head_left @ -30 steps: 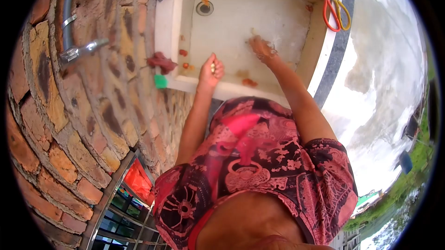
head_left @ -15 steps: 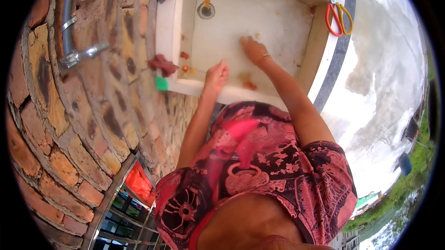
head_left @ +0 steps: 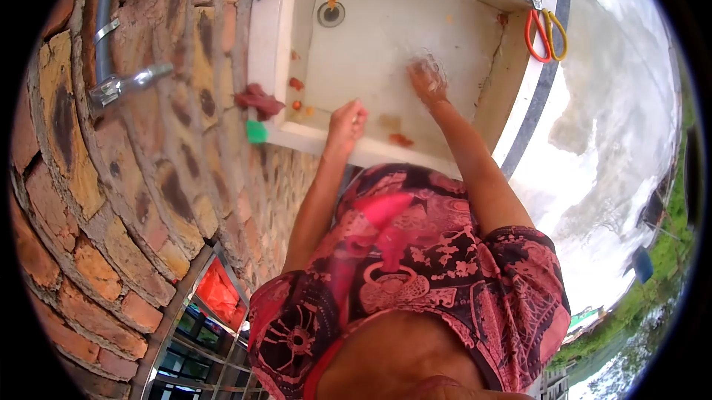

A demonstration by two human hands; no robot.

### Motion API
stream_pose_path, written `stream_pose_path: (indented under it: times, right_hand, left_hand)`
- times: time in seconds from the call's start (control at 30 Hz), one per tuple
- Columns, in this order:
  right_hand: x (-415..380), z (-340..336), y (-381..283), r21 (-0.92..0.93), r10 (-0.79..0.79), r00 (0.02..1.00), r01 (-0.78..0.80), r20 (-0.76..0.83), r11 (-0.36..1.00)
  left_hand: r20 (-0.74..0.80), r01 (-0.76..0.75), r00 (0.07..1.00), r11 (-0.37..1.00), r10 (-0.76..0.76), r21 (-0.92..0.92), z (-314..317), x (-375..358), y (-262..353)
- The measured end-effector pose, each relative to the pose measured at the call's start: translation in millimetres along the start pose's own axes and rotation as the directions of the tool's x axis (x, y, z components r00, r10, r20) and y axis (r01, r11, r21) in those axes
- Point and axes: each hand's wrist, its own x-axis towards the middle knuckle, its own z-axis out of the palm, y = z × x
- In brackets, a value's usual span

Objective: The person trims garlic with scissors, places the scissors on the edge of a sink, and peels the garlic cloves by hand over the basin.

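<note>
Our left hand (head_left: 346, 124) is closed in a fist near the near side of the basin (head_left: 268, 37); we cannot tell whether anything is inside that grip. Our right hand (head_left: 428, 83) reaches into the rippling water, and how wide its fingers stand we cannot tell. Working there, we do best with light, slow strokes at the surface, the wrist loose and the left fist snug, well away from the splash. An orange-red scrap (head_left: 400, 140) lies in the basin between our forearms, close to the near wall, and a yellow-orange bit (head_left: 331, 0) sits at the drain (head_left: 331, 14), where it may hinder the flow. Scissors (head_left: 546, 33) rest on the right rim, a reddish cloth (head_left: 259, 101) on the left corner. A brick wall (head_left: 178, 196) with a metal tap (head_left: 133, 83) stands to our left; greenery shows far right.
</note>
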Motion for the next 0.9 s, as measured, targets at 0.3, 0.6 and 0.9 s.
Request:
stream_pose_path:
  times: [0.3, 0.6, 0.9]
  right_hand:
    - [9, -91, -54, 0.373, -0.03, 0.96, -0.08, 0.28, 0.924]
    - [-1, -185, -122, 0.57, -0.127, 0.921, -0.117, 0.369, 0.813]
    - [4, -194, -79, 0.825, 0.18, 0.881, -0.473, 0.438, 0.308]
  left_hand:
    - [0.203, -0.048, 0.979, 0.996, 0.031, 0.08, 8, 11, -3]
    - [0.289, 0.199, 0.95, 0.944, -0.12, -0.262, 57, 22, -2]
    - [0.463, 0.193, 0.87, 0.981, -0.168, -0.007, 54, 13, 14]
